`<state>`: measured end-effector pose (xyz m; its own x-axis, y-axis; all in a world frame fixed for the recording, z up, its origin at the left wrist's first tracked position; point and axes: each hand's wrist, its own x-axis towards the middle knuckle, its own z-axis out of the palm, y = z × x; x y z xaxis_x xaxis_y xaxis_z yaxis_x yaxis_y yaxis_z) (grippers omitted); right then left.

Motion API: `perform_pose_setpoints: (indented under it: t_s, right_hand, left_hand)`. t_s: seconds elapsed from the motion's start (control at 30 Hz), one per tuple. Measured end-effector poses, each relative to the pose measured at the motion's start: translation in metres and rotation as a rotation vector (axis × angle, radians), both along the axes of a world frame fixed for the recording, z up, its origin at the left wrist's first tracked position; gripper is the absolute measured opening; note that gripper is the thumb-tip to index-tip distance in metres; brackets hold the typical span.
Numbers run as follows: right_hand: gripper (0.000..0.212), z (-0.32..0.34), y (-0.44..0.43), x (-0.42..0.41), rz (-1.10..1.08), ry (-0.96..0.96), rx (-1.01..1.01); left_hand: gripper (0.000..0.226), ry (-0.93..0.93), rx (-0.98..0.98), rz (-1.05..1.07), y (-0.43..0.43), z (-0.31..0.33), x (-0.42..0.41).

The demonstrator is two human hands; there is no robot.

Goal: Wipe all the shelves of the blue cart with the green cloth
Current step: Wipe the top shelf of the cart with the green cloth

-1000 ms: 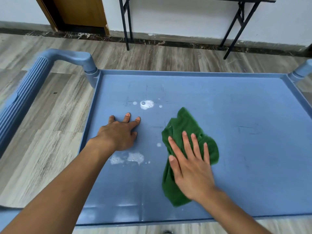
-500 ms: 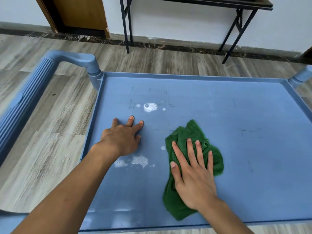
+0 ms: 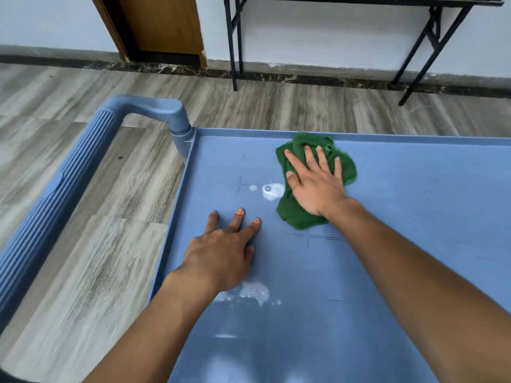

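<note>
Pressing flat with fingers spread, the right hand [image 3: 315, 186] pins the green cloth [image 3: 298, 217] to the blue cart's top shelf [image 3: 414, 217] near its far rim, beside a foam spot [image 3: 272, 191]. The left hand [image 3: 221, 250] rests open on the shelf.

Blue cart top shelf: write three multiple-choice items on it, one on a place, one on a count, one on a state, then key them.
1. Where does the green cloth lie on the top shelf?
A. near the far rim
B. at the near edge
C. on the handle

2. How many hands rest on the shelf?
A. none
B. one
C. two

3. What is the state of the foam patch beside the cloth?
A. wiped away
B. not yet wiped
C. covered by the left hand

Key: 1 A, the cloth nearly touches the far rim. 2 C, the left hand lies flat on bare shelf and the right hand presses the cloth. 3 B, white foam shows at the cloth's left edge.
</note>
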<state>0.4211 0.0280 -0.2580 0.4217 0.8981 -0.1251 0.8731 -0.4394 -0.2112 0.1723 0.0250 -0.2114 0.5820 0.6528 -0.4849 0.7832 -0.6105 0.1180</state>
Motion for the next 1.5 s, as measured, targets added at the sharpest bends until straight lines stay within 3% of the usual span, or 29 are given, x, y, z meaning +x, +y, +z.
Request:
perform_pose_setpoints:
  t_s: [0.3,1.0,1.3,1.5]
  right_hand:
    - [0.057,0.0,0.009,0.005,0.052,-0.011,-0.011]
    - [0.061,0.007,-0.245,-0.171,0.014,-0.014,0.065]
    - [0.063,0.003,-0.213,-0.15,0.028,-0.039,-0.01]
    - [0.063,0.0,-0.138,-0.102,0.032,-0.068,-0.021]
  left_hand:
    - [0.055,0.02,-0.018,0.007,0.003,0.004,0.003]
    - [0.057,0.125,-0.051,-0.088,0.013,0.014,0.002]
    - [0.058,0.103,-0.033,-0.111,0.011,0.01,0.0]
    - [0.057,0.069,-0.041,-0.099,0.008,0.008,-0.001]
